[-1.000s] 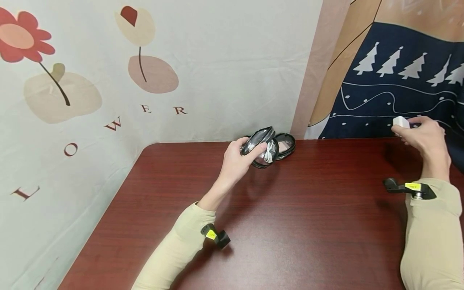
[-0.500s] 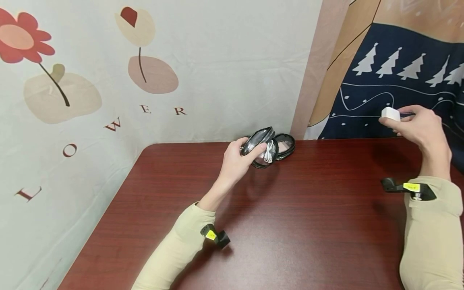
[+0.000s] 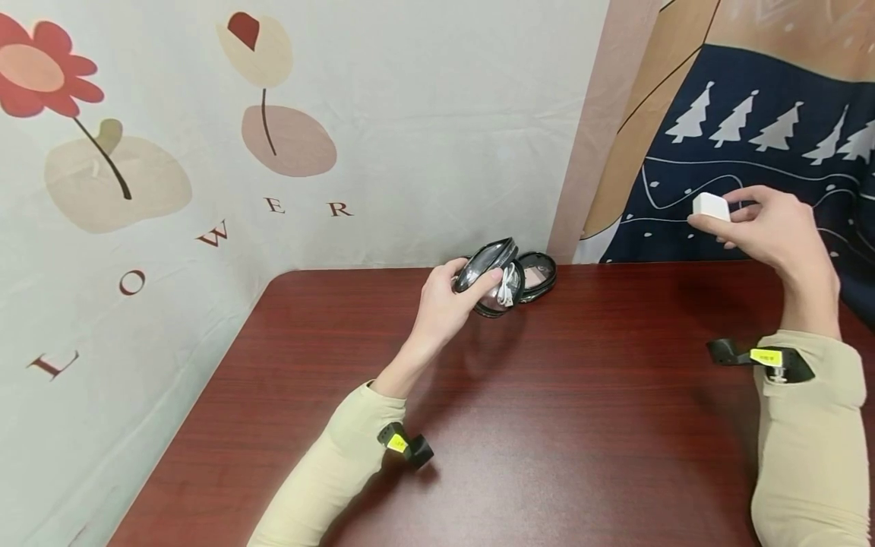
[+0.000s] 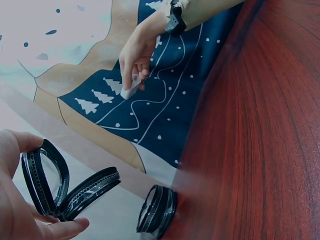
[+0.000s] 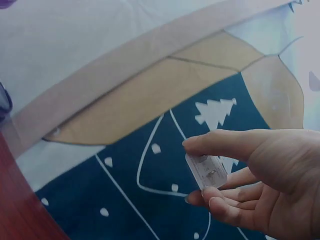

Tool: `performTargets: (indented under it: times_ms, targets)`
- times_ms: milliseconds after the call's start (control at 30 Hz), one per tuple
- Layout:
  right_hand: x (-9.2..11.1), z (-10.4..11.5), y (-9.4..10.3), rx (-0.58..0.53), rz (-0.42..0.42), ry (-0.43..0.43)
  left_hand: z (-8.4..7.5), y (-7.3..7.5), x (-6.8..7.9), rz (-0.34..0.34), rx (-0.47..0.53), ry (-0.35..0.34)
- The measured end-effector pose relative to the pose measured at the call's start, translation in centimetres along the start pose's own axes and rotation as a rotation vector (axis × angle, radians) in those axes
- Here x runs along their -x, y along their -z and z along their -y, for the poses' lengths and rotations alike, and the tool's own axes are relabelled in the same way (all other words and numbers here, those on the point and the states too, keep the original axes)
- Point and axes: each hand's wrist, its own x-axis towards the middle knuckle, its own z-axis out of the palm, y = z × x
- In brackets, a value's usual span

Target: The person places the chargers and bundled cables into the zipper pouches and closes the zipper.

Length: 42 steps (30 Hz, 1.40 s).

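Note:
Near the table's back edge my left hand [image 3: 440,305] grips a round clear zip case [image 3: 484,264] with black trim. Its two halves stand apart, unzipped, in the left wrist view, and a white cable [image 3: 508,287] lies inside. Over at the right, raised beyond the back edge, my right hand [image 3: 779,232] pinches a small white block [image 3: 711,206] between thumb and fingers. Printed text and a metallic spot on the block's face [image 5: 206,172] suggest a charger plug. The two hands are well apart.
A second round black-trimmed case [image 4: 159,212] stands beside the held one, with something pale inside. The dark red wooden table [image 3: 581,425] spreads in front. A white printed curtain [image 3: 424,137] and a navy tree-patterned cloth [image 3: 683,178] hang behind it.
My right hand has moved left and a little upward with the white charger plug. My left hand and the zip case have stayed in place.

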Motion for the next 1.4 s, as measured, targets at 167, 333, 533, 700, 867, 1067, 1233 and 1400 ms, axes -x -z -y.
performTargets:
  times_ms: [167,333,533,700,867,1067,1233,1400]
  targets:
    - [0.1,1.3,0.1,-0.022,0.023,0.038,0.0,0.0,0.0,0.002,0.009,0.003]
    - [0.1,2.2,-0.4,-0.027,0.051,0.063,-0.2,0.1,0.1,0.002,0.010,0.002]
    - [0.4,3.7,-1.2,-0.034,0.060,0.121,-0.2,0.3,0.1,0.003,0.021,0.009]
    - [0.6,4.9,-1.9,-0.040,0.087,0.155,-0.2,0.5,0.1,0.006,0.038,0.016]
    - [1.0,5.9,-2.5,-0.037,0.112,0.181,-0.2,0.5,0.1,0.008,0.039,0.017]
    - [1.3,7.1,-3.2,-0.040,0.151,0.213,-0.2,0.6,0.1,0.008,0.036,0.015]
    - [1.6,8.2,-3.8,-0.039,0.175,0.235,-0.2,0.6,0.1,0.008,0.042,0.009]
    - [2.0,9.1,-4.3,-0.042,0.189,0.263,-0.2,0.6,0.0,0.010,0.039,0.013]
